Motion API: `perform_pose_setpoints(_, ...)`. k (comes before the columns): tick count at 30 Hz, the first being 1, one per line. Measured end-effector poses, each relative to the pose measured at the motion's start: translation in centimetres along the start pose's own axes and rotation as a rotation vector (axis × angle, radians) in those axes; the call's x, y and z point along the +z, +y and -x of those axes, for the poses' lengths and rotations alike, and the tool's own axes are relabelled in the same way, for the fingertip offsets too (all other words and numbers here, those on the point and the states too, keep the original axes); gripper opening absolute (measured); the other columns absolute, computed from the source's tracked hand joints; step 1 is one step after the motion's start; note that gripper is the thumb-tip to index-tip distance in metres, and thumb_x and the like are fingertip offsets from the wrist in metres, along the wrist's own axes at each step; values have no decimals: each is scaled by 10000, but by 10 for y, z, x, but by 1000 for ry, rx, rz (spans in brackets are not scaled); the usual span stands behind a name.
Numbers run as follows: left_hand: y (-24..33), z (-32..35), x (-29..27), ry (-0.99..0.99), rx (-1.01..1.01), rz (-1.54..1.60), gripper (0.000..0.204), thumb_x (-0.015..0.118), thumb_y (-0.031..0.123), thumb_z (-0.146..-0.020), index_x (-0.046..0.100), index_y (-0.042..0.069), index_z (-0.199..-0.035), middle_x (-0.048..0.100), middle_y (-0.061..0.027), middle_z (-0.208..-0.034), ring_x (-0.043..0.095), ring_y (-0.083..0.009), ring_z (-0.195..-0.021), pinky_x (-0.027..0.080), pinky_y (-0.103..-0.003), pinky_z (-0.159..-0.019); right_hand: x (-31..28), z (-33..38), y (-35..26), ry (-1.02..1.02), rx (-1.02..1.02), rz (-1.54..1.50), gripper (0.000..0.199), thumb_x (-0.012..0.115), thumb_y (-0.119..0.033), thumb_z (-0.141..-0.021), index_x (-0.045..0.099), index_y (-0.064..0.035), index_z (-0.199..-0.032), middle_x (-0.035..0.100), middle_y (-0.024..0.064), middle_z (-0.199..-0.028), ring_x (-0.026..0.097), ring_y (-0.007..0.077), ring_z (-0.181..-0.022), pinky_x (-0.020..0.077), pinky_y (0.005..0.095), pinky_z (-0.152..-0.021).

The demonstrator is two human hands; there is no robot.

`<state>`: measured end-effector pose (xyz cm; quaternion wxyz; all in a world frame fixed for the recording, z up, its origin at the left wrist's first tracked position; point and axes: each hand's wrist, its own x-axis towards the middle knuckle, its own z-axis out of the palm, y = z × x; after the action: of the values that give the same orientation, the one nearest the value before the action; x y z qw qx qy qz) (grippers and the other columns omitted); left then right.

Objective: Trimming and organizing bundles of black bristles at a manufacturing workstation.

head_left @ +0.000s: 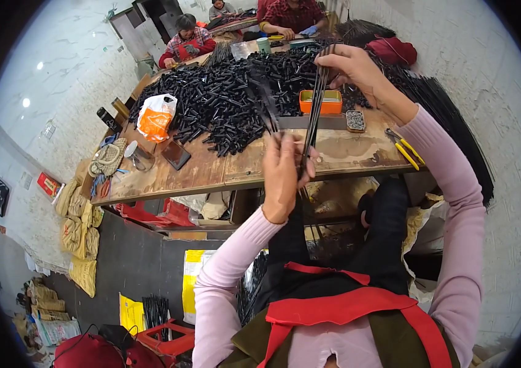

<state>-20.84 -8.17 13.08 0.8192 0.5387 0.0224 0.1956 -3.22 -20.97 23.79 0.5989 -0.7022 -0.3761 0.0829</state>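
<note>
Thin black rods (316, 104) run in a narrow upright bundle between my two hands, over the near edge of the workbench (254, 162). My left hand (281, 175) is closed round their lower part. Another dark, blurred strand fans up from that hand toward the pile. Higher up and to the right, my right hand (358, 70) pinches the rods near their upper ends, thumb against fingers. Behind them spreads a big heap of short black tubular pieces (211, 101). An orange box (320, 107) and a small tin of little metal parts (355, 121) stand close by.
Yellow-handled pliers (409, 153) lie at the bench's right, beside long black rods (444, 110). On the left are an orange-and-white plastic bag (157, 119), a phone (176, 155) and a metal mug (141, 156). Several people sit across the bench. A red stool (165, 337) stands below.
</note>
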Motion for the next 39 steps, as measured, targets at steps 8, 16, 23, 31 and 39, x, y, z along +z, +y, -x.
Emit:
perform_pose_setpoints(8,3,-1,1,-114,-103,-69,350,372,323,-1062,546,31,-1144,533,8,-698,364,-41,-437,242,-200,-380,8,-12,15,-70,55,-245,380,581,-352,-976,592,-33,-1182,652,50,-1090,612,128,-993,492,298,-889)
perform_pose_setpoints(16,13,20,6,-454,-278,47,374,431,253,-1045,460,-20,-1298,626,-106,-980,605,-148,-735,487,-272,-637,15,9,-1,-282,45,-724,444,505,-285,-1011,444,6,-1341,626,189,-1151,638,288,-1079,526,388,-980)
perform_pose_setpoints(23,17,-10,10,-581,-427,324,419,424,230,-1045,415,-63,-1344,553,-226,-1279,600,-297,-1150,527,-421,-967,1,6,0,-298,69,-745,382,521,-224,-1006,476,38,-1280,610,237,-1179,632,319,-1104,550,388,-959)
perform_pose_setpoints(31,14,-18,16,-475,-372,128,366,409,204,-1049,470,-63,-1291,609,-219,-1204,649,-279,-1067,548,-377,-929,1,24,0,-261,60,-565,288,571,-219,-985,551,10,-1159,646,189,-1128,656,281,-1068,567,348,-918)
perform_pose_setpoints(39,17,-14,20,-409,-350,34,313,472,144,-1023,510,-85,-1234,643,-179,-1145,665,-244,-1019,562,-366,-907,3,39,10,-309,73,-544,332,492,-193,-1019,480,14,-1279,598,203,-1227,601,302,-1165,499,415,-1011)
